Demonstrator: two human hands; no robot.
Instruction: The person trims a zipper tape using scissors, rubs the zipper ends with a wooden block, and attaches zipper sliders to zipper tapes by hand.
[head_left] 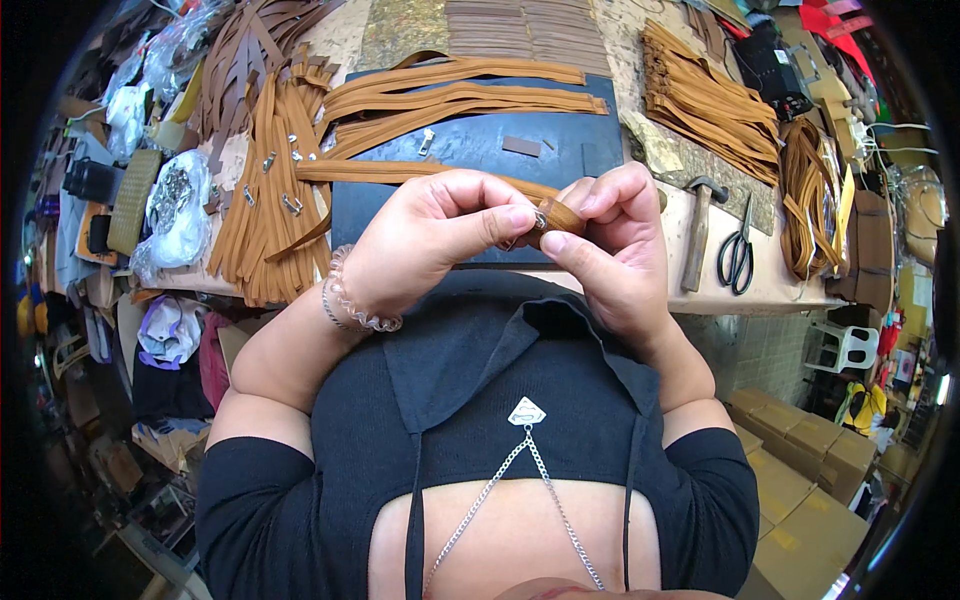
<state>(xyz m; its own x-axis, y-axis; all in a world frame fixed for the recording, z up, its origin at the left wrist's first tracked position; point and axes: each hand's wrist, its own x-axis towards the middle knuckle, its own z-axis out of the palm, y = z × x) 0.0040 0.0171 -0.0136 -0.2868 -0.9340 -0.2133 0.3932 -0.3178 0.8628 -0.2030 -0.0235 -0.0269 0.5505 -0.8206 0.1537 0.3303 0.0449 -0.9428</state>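
Both hands meet over the near edge of a dark blue mat. My left hand pinches a small metal zipper slider between thumb and forefinger. My right hand grips the end of a brown zipper tape, which is curled beside the slider. From there the tape runs left across the mat, behind my left hand. Fingers partly hide where slider and tape meet. A loose zipper slider and a small dark brown rectangle lie on the mat beyond my hands.
Brown zipper tapes with sliders are heaped at left. A bundle of zipper tapes lies at back right. The hammer and black-handled scissors rest right of my hands. A clear plastic bag holds small metal parts.
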